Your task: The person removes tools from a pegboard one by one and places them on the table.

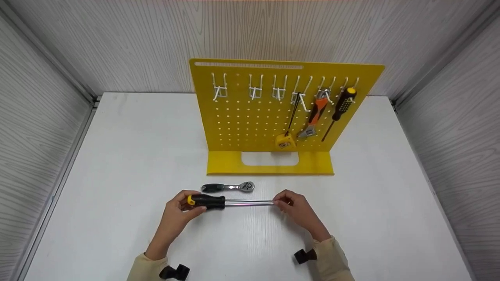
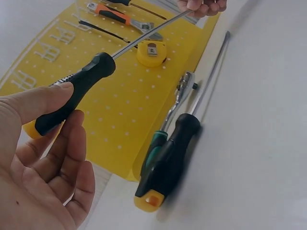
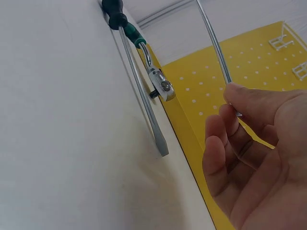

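Observation:
My left hand (image 1: 177, 212) pinches the black, yellow-ended handle of a screwdriver (image 2: 79, 91) between thumb and fingers. At the other end, my right hand (image 1: 297, 207) pinches the metal shaft near its tip, so the screwdriver is held level above the table. A second screwdriver (image 2: 168, 163) lies on the table just below. Its flat blade shows in the right wrist view, while in the head view the two overlap. Beyond them lies a ratchet wrench (image 1: 213, 188) with a dark green and black handle, its head pointing right.
Behind stands a yellow pegboard (image 1: 230, 128) with several white hooks (image 1: 256, 91). On its right side hang a yellow tape measure (image 1: 285, 141), an orange-and-black adjustable wrench (image 1: 318, 109) and another screwdriver (image 1: 343, 103). Wood-grain panels enclose the white table (image 1: 136, 156).

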{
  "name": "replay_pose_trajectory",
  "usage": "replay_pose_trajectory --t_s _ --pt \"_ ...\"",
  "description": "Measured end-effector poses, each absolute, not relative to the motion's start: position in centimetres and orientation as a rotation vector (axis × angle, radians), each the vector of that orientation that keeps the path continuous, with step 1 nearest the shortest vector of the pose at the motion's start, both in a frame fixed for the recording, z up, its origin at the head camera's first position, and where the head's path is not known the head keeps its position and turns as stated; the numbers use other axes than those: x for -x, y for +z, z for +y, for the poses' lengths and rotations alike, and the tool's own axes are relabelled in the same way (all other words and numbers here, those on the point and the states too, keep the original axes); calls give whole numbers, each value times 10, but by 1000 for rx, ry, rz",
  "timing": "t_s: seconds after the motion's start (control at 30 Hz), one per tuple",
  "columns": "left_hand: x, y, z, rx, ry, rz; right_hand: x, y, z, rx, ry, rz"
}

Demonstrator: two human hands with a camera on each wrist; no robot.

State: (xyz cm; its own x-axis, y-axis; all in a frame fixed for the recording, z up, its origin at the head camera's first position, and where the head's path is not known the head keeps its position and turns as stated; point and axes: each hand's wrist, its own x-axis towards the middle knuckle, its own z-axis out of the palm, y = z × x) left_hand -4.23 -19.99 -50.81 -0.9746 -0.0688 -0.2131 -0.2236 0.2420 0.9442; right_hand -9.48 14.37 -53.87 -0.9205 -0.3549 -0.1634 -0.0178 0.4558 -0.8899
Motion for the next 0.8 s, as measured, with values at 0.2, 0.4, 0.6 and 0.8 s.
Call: replay_pose_trajectory --t_s 0.2,0.4,0.6,0.8 --pt "37 -517 -201 307 1759 2369 92 -545 149 347 -1388 2391" --pt "36 -524 -201 334 1678 2366 92 -545 152 359 -1337 2402" --pt "31 -532 -201 281 1565 2443 90 -547 154 399 -1251 2427" --pt "27 -539 -202 259 1438 2521 89 -552 153 431 -1196 2406"
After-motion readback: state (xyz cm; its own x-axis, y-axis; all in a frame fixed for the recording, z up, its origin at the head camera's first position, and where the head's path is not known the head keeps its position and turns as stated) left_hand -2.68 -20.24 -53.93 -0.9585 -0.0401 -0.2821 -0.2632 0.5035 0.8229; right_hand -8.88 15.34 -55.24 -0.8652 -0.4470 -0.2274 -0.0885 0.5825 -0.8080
